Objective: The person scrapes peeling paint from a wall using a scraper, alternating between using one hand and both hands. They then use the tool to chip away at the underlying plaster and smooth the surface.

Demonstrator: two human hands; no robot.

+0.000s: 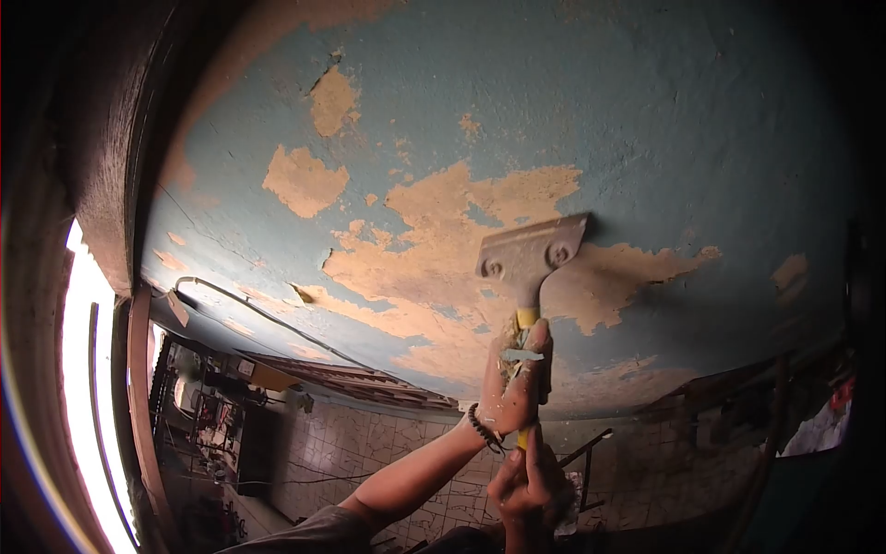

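A wide-bladed scraper (532,251) with a yellow handle points up at a wall of peeling blue paint (692,129). Its blade lies at or very near the edge of a bare tan patch (415,268). My left hand (515,383), with a dark beaded bracelet at the wrist, is wrapped around the upper handle. Paint flakes cling to its fingers, and a larger pale flake (523,355) rests on them. Lower down, my right hand (531,485) is closed around the handle's lower part. Most of the handle is hidden by my hands.
A cable (268,319) runs along the painted surface at left. Beside it stand a wooden frame (138,388) and a bright opening (88,369). Below are a tiled floor (369,443) and dim clutter (212,415).
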